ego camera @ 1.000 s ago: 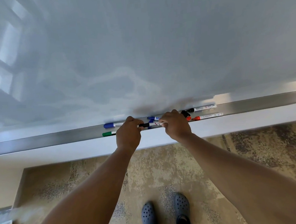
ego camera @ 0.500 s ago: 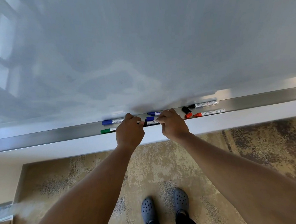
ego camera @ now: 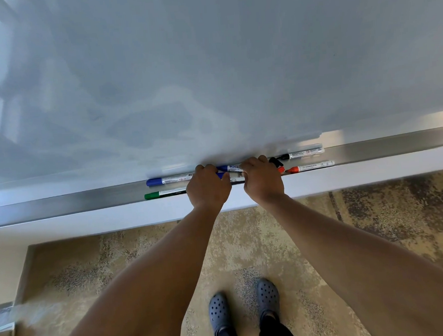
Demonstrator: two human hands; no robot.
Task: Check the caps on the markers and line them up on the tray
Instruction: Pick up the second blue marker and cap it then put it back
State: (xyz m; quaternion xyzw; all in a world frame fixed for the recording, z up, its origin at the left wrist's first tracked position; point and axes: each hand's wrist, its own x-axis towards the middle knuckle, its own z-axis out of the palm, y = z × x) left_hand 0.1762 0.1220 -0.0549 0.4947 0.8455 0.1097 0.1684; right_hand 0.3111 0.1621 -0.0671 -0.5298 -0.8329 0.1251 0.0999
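Head view: both hands (ego camera: 208, 187) (ego camera: 262, 180) grip marker (ego camera: 238, 179).

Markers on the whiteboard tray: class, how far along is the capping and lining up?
Done: blue marker and green marker lie capped at the left. In hand: left hand and right hand grip one marker between them. Left: loose black cap and uncapped-looking black marker and red marker; nothing forms one line.

Both hands, left (ego camera: 208, 186) and right (ego camera: 262, 180), curled, arms outstretched.
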